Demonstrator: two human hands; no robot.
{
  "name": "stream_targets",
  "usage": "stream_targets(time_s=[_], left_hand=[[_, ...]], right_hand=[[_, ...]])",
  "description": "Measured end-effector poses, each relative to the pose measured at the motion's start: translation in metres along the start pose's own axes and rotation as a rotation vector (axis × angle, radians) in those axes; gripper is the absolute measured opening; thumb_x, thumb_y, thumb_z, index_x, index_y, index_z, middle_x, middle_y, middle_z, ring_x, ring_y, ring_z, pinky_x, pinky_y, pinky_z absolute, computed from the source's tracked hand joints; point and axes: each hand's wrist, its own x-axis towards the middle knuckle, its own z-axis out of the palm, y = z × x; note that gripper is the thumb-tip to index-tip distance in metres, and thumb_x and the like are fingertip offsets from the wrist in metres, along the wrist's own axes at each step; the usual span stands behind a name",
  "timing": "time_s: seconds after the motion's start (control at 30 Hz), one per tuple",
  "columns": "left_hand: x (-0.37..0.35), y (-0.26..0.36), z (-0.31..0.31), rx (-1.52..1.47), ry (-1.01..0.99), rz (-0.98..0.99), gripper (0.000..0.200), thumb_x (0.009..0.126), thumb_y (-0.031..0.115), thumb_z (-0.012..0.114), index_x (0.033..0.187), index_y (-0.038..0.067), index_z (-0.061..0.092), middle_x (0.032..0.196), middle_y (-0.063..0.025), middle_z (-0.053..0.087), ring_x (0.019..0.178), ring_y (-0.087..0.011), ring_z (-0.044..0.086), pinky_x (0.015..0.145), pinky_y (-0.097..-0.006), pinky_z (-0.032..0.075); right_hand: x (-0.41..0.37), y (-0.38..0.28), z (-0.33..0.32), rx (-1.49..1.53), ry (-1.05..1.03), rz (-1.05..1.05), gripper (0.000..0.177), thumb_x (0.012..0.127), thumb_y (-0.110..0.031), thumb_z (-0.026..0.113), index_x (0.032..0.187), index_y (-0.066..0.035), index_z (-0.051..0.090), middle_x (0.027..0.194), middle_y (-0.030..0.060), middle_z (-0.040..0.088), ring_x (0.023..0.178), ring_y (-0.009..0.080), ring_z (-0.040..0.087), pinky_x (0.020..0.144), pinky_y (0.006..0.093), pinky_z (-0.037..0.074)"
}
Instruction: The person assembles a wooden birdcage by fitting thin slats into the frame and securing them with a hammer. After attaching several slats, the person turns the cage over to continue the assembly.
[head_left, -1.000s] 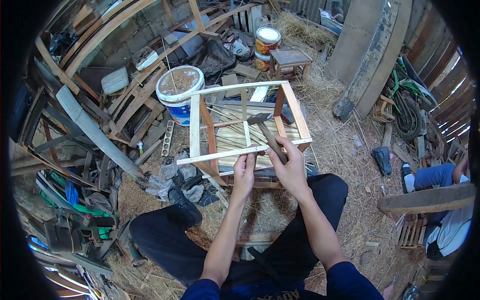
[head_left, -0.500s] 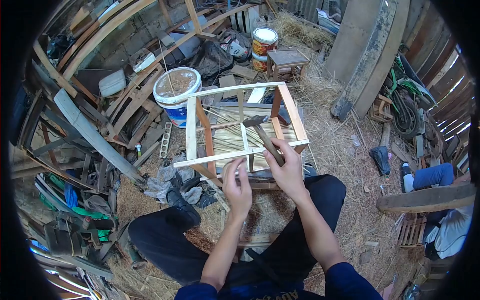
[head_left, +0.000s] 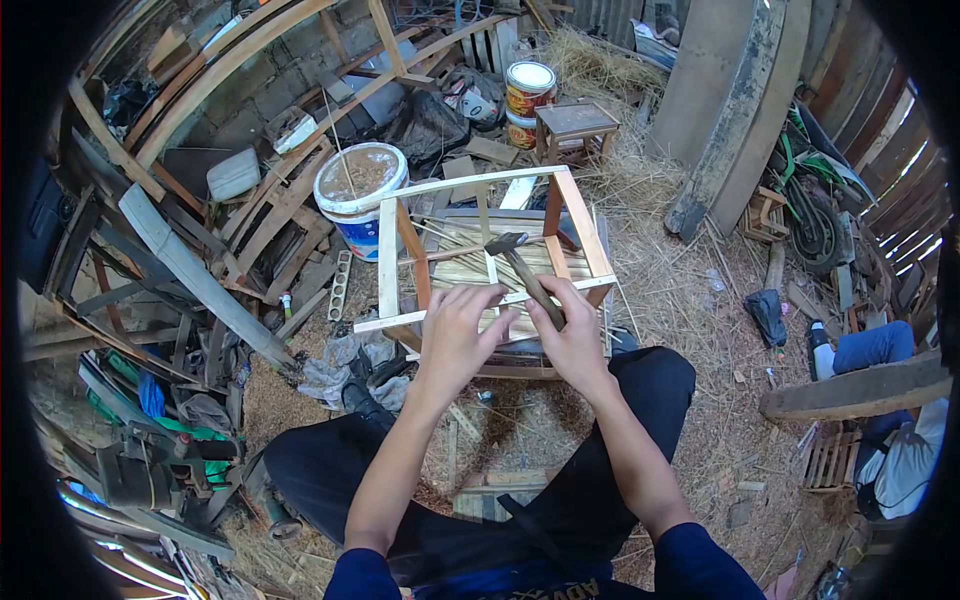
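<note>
A light wooden frame (head_left: pixel 388 262) stands in front of me, with its near rail running under both hands. My right hand (head_left: pixel 572 338) is closed round the handle of a hammer (head_left: pixel 520 262), whose dark head points away from me over the frame. Against the near rail rests my left hand (head_left: pixel 458 328), its fingers bent over the wood and its thumb toward the right hand. Whether those fingers pinch anything small is hidden. Thin sticks (head_left: pixel 455 268) lie beneath the frame on a darker surface.
A white-rimmed bucket (head_left: pixel 362 178) stands beyond the frame at left. Farther back are stacked paint buckets (head_left: pixel 529 88) and a small stool (head_left: pixel 577 120). Scrap wood fills the left. At right, another person's leg (head_left: pixel 870 348) shows beside a thick beam (head_left: pixel 860 392).
My left hand has moved up and onto the near rail, its fingers now bent over it. The hammer stays in my right hand, nearly in place. The view has shifted slightly.
</note>
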Motion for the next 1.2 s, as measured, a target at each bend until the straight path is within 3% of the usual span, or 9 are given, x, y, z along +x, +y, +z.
stream_targets(time_s=[0.1, 0.2, 0.3, 0.53, 0.67, 0.9, 1.07, 1.17, 1.2], left_hand=[[-0.001, -0.002, 0.001, -0.052, -0.006, -0.051, 0.025, 0.093, 0.024, 0.081, 0.109, 0.005, 0.079, 0.1, -0.009, 0.079, 0.098, -0.0262, 0.074, 0.09, -0.0388, 0.047], [-0.002, -0.005, -0.002, -0.118, -0.009, -0.061, 0.022, 0.094, 0.025, 0.08, 0.105, 0.005, 0.081, 0.097, -0.0094, 0.08, 0.093, -0.0256, 0.075, 0.088, -0.0384, 0.047], [0.0, -0.003, -0.011, -0.118, -0.035, -0.046, 0.022, 0.094, 0.026, 0.08, 0.103, 0.007, 0.082, 0.094, -0.0097, 0.08, 0.09, -0.0262, 0.075, 0.086, -0.0387, 0.048], [0.0, -0.015, -0.001, 0.012, -0.084, 0.027, 0.023, 0.094, 0.03, 0.079, 0.103, 0.008, 0.081, 0.091, -0.0122, 0.079, 0.086, -0.0327, 0.074, 0.077, -0.0442, 0.054], [0.001, -0.017, -0.005, -0.023, -0.124, 0.023, 0.023, 0.094, 0.029, 0.078, 0.102, 0.008, 0.079, 0.089, -0.0134, 0.077, 0.084, -0.0347, 0.074, 0.075, -0.0464, 0.055], [-0.005, -0.023, 0.007, -0.031, -0.095, 0.041, 0.028, 0.095, 0.036, 0.075, 0.106, 0.011, 0.077, 0.083, -0.0131, 0.073, 0.082, -0.0338, 0.073, 0.071, -0.0473, 0.053], [-0.003, -0.021, -0.004, -0.14, -0.079, 0.061, 0.021, 0.094, 0.026, 0.075, 0.091, 0.006, 0.069, 0.079, -0.0143, 0.072, 0.079, -0.0357, 0.072, 0.069, -0.049, 0.053], [-0.005, -0.023, 0.008, -0.111, -0.067, 0.013, 0.023, 0.095, 0.032, 0.076, 0.102, 0.01, 0.077, 0.082, -0.0142, 0.074, 0.081, -0.0356, 0.073, 0.071, -0.0491, 0.053], [-0.003, -0.024, 0.008, -0.111, -0.057, 0.018, 0.023, 0.095, 0.031, 0.076, 0.102, 0.01, 0.077, 0.082, -0.0142, 0.074, 0.081, -0.0356, 0.073, 0.071, -0.049, 0.053]], right_hand=[[-0.003, -0.001, 0.0, -0.023, 0.018, -0.04, 0.032, 0.101, -0.011, 0.073, 0.129, 0.001, 0.066, 0.116, 0.0153, 0.072, 0.104, 0.0253, 0.072, 0.086, 0.0364, 0.058], [-0.006, -0.008, 0.002, 0.07, 0.013, 0.017, 0.033, 0.1, -0.01, 0.072, 0.129, 0.004, 0.065, 0.116, 0.0211, 0.071, 0.109, 0.0376, 0.071, 0.095, 0.0418, 0.054], [-0.008, -0.008, 0.003, 0.002, 0.008, -0.048, 0.033, 0.101, -0.011, 0.073, 0.13, 0.002, 0.066, 0.119, 0.0165, 0.071, 0.109, 0.0278, 0.071, 0.091, 0.0375, 0.056], [-0.023, -0.052, -0.021, -0.22, 0.121, -0.163, 0.035, 0.101, -0.01, 0.071, 0.133, 0.004, 0.064, 0.118, 0.0248, 0.071, 0.11, 0.0382, 0.072, 0.094, 0.0423, 0.055], [-0.033, -0.067, -0.043, -0.239, -0.136, 0.012, 0.036, 0.103, -0.014, 0.068, 0.135, 0.002, 0.064, 0.112, 0.027, 0.074, 0.099, 0.044, 0.073, 0.087, 0.0455, 0.057], [-0.022, -0.145, -0.065, -0.413, -0.122, 0.081, 0.036, 0.105, -0.012, 0.065, 0.138, 0.002, 0.064, 0.107, 0.0226, 0.074, 0.092, 0.0362, 0.075, 0.082, 0.0427, 0.058], [-0.028, -0.118, -0.053, -0.439, 0.024, -0.248, 0.039, 0.105, -0.011, 0.065, 0.14, 0.006, 0.062, 0.105, 0.0231, 0.074, 0.093, 0.0347, 0.075, 0.082, 0.0403, 0.058], [-0.017, -0.129, -0.059, -0.517, -0.375, 0.269, 0.04, 0.105, -0.011, 0.065, 0.141, 0.007, 0.06, 0.102, 0.0233, 0.074, 0.091, 0.0351, 0.074, 0.083, 0.0401, 0.057], [-0.017, -0.126, -0.058, -0.487, -0.367, 0.256, 0.041, 0.106, -0.012, 0.064, 0.142, 0.008, 0.059, 0.099, 0.0228, 0.074, 0.091, 0.0329, 0.074, 0.084, 0.0402, 0.057]])
